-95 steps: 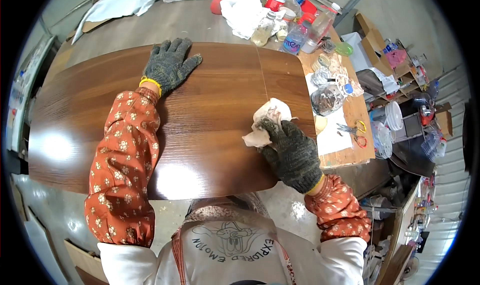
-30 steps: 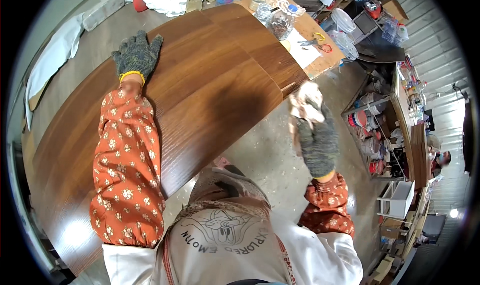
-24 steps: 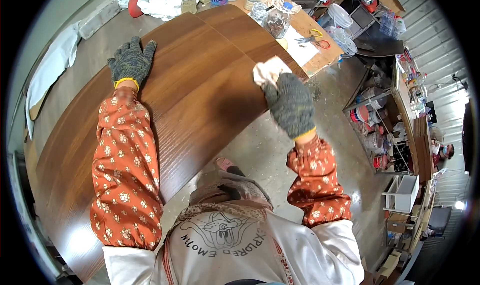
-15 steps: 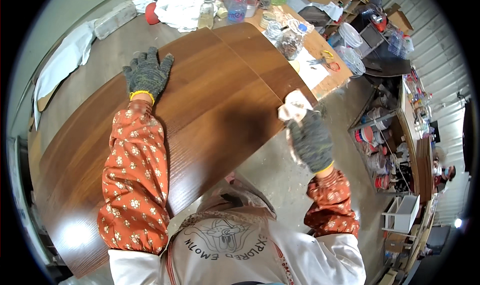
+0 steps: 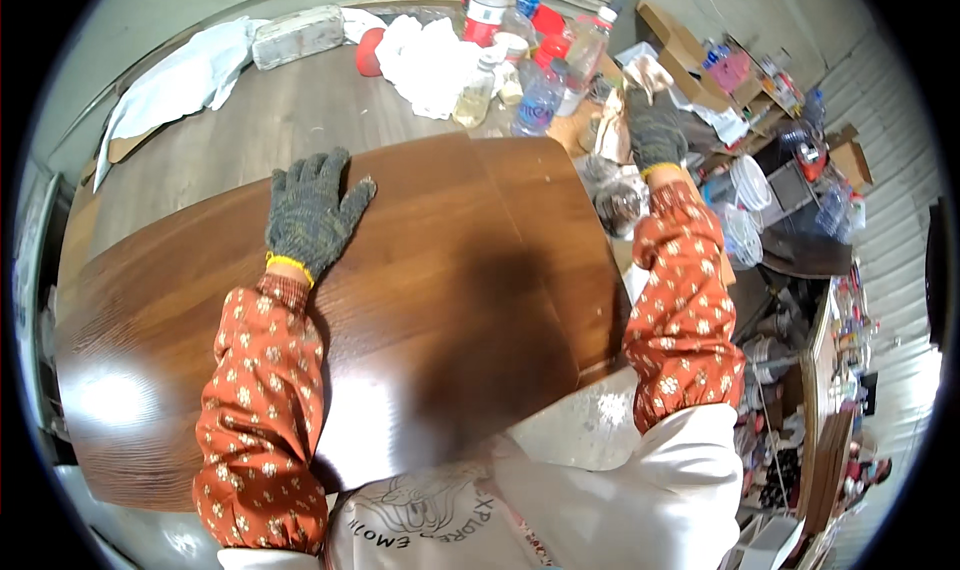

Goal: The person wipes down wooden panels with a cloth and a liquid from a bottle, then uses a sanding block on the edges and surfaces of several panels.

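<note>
Head view: the gloved left hand (image 5: 312,213) lies flat, fingers spread, on the brown wooden panel (image 5: 440,300). The gloved right hand (image 5: 655,135) is closed around a pale rag (image 5: 612,130); just left of it stand plastic bottles (image 5: 545,95) holding clear and yellowish liquid.

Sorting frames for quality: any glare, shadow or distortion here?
Head view: fisheye bends the brown wooden panel edges toward the rim; glare patch lower left on it, a dark shadow at its middle; left hand sharp, right hand small among clutter.

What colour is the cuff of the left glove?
Yellow; the cuff of the grey left glove shows best in the head view.
</note>
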Available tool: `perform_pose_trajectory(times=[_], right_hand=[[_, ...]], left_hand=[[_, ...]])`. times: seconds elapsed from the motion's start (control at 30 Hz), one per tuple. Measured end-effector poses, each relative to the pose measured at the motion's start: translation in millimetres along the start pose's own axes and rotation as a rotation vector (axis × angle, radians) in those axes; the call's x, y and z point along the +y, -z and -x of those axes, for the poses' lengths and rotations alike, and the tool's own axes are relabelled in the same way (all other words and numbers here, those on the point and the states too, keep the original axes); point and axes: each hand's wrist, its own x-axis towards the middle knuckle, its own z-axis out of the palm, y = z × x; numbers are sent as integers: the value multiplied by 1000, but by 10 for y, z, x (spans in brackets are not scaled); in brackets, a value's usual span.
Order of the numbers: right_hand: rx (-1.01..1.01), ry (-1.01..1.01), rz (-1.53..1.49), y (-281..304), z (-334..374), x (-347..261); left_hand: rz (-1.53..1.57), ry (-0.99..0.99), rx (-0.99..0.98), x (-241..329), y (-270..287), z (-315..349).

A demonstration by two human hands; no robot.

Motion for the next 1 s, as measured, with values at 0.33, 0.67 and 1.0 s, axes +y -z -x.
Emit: perform_pose_trajectory(times=[0.33, 0.67, 1.0], right_hand=[[-621, 425, 319, -1540, -933, -342], [-497, 321, 220, -1058, -548, -508], [99, 707, -130, 845, 305, -754]], left_hand=[[50, 70, 17, 42, -65, -36], [9, 68, 20, -22, 10, -44], [94, -279, 449, 660, 240, -239]])
